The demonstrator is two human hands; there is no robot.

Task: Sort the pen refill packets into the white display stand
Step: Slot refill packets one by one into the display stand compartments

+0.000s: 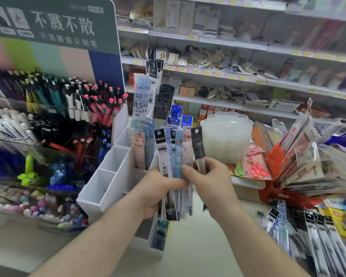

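I see the store shelves filling the background, and in front of them the white display stand sits on the table, some slots holding packets. My left hand grips a fanned bunch of pen refill packets upright just beside the stand. My right hand fingers pinch a black-topped packet at the fan's right edge.

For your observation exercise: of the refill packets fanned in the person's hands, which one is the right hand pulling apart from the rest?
The black-topped packet at the fan's right edge, pinched by the right hand; the others stay bunched in the left hand.
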